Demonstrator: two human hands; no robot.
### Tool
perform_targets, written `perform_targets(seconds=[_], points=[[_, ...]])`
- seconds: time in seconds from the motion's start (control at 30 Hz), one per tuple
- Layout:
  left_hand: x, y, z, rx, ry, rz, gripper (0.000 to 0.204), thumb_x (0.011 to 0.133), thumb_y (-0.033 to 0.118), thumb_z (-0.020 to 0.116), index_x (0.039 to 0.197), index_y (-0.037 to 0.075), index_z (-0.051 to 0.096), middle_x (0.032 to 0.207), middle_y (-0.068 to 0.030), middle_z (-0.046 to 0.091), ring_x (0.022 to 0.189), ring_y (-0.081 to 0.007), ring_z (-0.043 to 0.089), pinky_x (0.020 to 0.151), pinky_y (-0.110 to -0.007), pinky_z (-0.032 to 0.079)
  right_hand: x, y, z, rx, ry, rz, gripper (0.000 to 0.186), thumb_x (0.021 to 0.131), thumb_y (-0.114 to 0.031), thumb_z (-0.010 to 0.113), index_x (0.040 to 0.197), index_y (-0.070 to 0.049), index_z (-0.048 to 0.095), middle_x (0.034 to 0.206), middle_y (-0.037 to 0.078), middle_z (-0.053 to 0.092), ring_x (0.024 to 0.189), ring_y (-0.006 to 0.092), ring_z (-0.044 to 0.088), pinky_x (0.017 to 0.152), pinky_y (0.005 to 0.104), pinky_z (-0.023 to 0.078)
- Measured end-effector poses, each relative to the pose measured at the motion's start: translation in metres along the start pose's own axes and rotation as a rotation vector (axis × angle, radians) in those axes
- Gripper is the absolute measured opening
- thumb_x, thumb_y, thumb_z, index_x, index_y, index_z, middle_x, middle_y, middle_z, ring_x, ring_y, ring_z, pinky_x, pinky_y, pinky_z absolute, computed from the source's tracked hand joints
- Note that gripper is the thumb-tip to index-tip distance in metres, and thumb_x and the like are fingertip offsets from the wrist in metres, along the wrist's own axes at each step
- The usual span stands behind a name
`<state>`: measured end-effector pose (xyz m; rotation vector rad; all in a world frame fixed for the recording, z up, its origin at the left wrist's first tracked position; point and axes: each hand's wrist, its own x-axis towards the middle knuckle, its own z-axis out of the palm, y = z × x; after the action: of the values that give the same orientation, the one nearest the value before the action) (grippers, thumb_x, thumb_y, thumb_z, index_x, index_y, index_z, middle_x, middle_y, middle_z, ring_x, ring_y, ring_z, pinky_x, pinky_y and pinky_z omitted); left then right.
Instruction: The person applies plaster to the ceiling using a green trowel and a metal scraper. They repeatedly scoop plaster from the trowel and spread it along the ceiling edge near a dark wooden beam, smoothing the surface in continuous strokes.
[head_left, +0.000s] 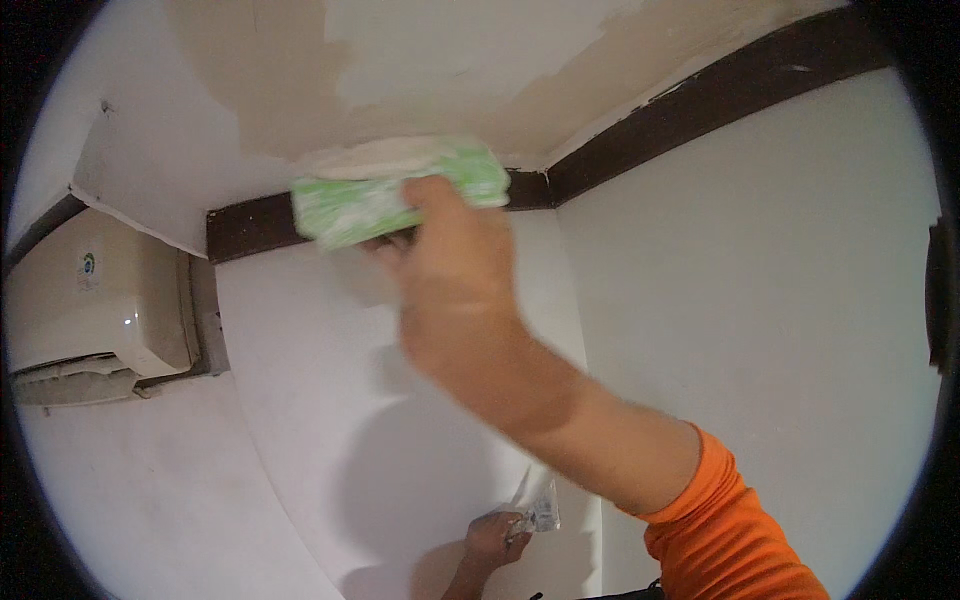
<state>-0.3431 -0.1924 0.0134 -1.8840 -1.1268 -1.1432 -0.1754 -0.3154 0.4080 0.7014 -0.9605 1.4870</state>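
Up at the ceiling, my right hand (455, 240) is closed around a light-green putty spreader (340, 215), slightly blurred. White putty smears its face, and a pale heap lies along its top edge. The spreader is close under the patched ceiling (430, 70); whether it touches cannot be told. Lower down, near the bottom edge, my left hand (492, 540) grips a putty knife (543, 508) with a whitish, smeared blade pointing upward. The handle is mostly hidden in the fingers.
Dark brown trim (690, 115) runs along the top of the walls, with a corner behind the spreader. A cream air conditioner (95, 295) hangs at the left. A dark object (938, 295) sits on the right wall (770, 290). Shadows fall on the white wall (310, 390).
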Motion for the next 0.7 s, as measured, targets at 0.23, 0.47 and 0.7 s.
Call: perform_targets(seconds=[0.23,0.47,0.7], points=[[0.002,-0.011,-0.001,-0.022,-0.045,-0.076,0.033,0.077,0.028,0.078,0.1,0.008,0.065,0.087,-0.0128,0.07,0.073,-0.0328,0.07,0.067,-0.043,0.056,0.109,-0.097,-0.035,-0.619,-0.209,-0.303,0.037,0.097,-0.012,0.049,0.126,0.01,0.045,0.123,0.022,0.057,0.112,0.0371,0.061,0.096,0.045,0.055],[0.006,-0.011,-0.003,0.0,-0.08,-0.105,0.035,0.076,0.028,0.08,0.101,0.008,0.065,0.09,-0.0138,0.071,0.075,-0.0329,0.07,0.068,-0.042,0.057,0.075,-0.157,-0.126,-1.131,-0.193,-0.632,0.041,0.099,-0.01,0.045,0.131,0.014,0.037,0.129,0.025,0.053,0.121,0.0373,0.055,0.107,0.0427,0.051],[0.001,-0.015,0.0,-0.08,-0.078,-0.145,0.039,0.075,0.028,0.08,0.105,0.008,0.064,0.09,-0.0161,0.071,0.078,-0.0332,0.071,0.069,-0.042,0.057,0.051,-0.059,-0.117,-0.553,0.165,-0.468,0.041,0.091,-0.006,0.052,0.129,0.009,0.043,0.125,0.02,0.056,0.112,0.032,0.061,0.098,0.0454,0.053]])
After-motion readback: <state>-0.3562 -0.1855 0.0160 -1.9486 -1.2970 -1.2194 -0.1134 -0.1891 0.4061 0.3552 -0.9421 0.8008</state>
